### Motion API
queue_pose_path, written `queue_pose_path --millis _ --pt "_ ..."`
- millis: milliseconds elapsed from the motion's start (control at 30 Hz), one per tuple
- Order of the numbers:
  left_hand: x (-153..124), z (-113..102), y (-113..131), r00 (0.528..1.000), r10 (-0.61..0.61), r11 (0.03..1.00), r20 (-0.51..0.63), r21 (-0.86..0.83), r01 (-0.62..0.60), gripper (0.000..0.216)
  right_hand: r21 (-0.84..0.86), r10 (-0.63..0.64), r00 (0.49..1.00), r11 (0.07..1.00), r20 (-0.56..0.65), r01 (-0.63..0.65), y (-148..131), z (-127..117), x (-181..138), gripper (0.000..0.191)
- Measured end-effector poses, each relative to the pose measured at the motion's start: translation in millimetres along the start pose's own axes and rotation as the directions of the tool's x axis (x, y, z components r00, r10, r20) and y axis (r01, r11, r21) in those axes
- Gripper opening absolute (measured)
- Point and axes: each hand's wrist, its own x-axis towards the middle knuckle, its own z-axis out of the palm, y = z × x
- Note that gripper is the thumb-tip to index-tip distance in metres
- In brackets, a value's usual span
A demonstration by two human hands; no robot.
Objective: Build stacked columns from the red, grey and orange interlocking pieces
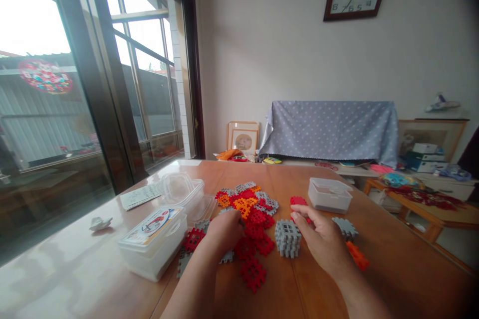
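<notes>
A loose heap of red, grey and orange toothed plastic building tiles (254,217) lies mid-table. My left hand (225,231) reaches into its near left side with fingers curled down; whatever they grip is hidden. To the right, my right hand (320,232) has its thumb and fingers closed on red toothed tiles (298,201), partly covered by the fingers. Just left of that hand stands a neat stack of grey toothed tiles (288,239). Beyond its outer side are a grey tile group (345,228) and orange tiles (357,255).
A lidded clear box with a printed label (153,244) stands at left, beside open clear containers (187,194). Another clear box (329,195) sits at back right. A paper sheet (140,196) and a crumpled white scrap (100,224) lie on the wooden table (292,289).
</notes>
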Motion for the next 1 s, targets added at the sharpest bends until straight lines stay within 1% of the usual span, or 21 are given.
queue_pose_path --millis 33,100,133,167,200,233,300,333,367,400,433,500,600,700,767,867,933,1000 --pt "2 0 -1 0.999 -0.010 0.999 -0.053 -0.051 0.007 0.013 -0.002 -0.002 1.000 1.000 -0.003 0.002 -1 0 0 0.038" --pt "7 0 0 0.987 -0.007 0.976 -0.159 -0.216 -0.028 0.013 -0.004 -0.004 1.000 1.000 -0.008 0.004 -2 -1 0 0.039" --pt "8 0 1 0.981 -0.007 0.943 -0.195 -0.329 -0.058 0.012 -0.005 -0.004 1.000 1.000 -0.011 0.004 -3 -1 -1 0.039" --pt "9 1 3 0.978 -0.010 0.884 -0.208 -0.459 -0.088 0.012 -0.007 -0.005 1.000 1.000 -0.011 0.005 -3 -2 -1 0.039" --pt "10 2 6 0.981 -0.015 0.796 -0.193 -0.596 -0.105 0.011 -0.008 -0.006 1.000 1.000 -0.011 0.006 -4 -1 -1 0.039" --pt "10 3 10 0.988 -0.016 0.680 -0.156 -0.726 -0.104 0.012 -0.009 -0.008 1.000 1.000 -0.008 0.008 -5 -1 -1 0.038" --pt "7 5 19 0.998 0.015 0.399 -0.059 -0.915 -0.060 0.019 -0.004 -0.017 1.000 1.000 0.002 0.017 -8 0 -2 0.038" --pt "5 6 24 0.999 0.042 0.269 -0.014 -0.963 -0.025 0.023 0.002 -0.024 1.000 1.000 0.007 0.024 -9 1 -3 0.038" --pt "3 7 29 0.997 0.069 0.162 0.026 -0.987 0.014 0.026 0.011 -0.033 0.999 0.999 0.013 0.033 -10 1 -4 0.037" --pt "0 7 34 0.994 0.096 0.082 0.059 -0.995 0.051 0.029 0.022 -0.042 0.999 0.999 0.019 0.041 -11 2 -4 0.036" --pt "-2 7 38 0.989 0.120 0.025 0.086 -0.996 0.084 0.031 0.034 -0.050 0.998 0.998 0.029 0.049 -13 2 -5 0.035" --pt "-6 6 45 0.979 0.160 -0.034 0.129 -0.990 0.137 0.031 0.058 -0.058 0.997 0.997 0.051 0.055 -15 2 -6 0.035" --pt "-10 5 51 0.963 0.213 -0.078 0.165 -0.980 0.186 0.032 0.053 -0.073 0.992 0.996 0.104 0.067 -20 2 -9 0.038" --pt "-11 7 54 0.950 0.260 -0.104 0.171 -0.974 0.203 0.034 0.012 -0.137 0.976 0.991 0.172 0.137 -25 4 -11 0.049" --pt "-11 9 55 0.944 0.284 -0.105 0.170 -0.973 0.207 0.034 0.002 -0.190 0.962 0.981 0.195 0.193 -28 6 -13 0.057" --pt "-11 11 56 0.935 0.308 -0.110 0.177 -0.969 0.220 0.035 -0.019 -0.226 0.956 0.972 0.186 0.234 -28 10 -13 0.059" --pt "-11 12 56 0.933 0.310 -0.132 0.183 -0.964 0.232 0.034 -0.052 -0.219 0.963 0.972 0.157 0.229 -26 11 -12 0.054" --pt "-12 12 57 0.937 0.286 -0.165 0.199 -0.953 0.253 0.031 -0.086 -0.204 0.972 0.973 0.115 0.215 -24 11 -11 0.050"
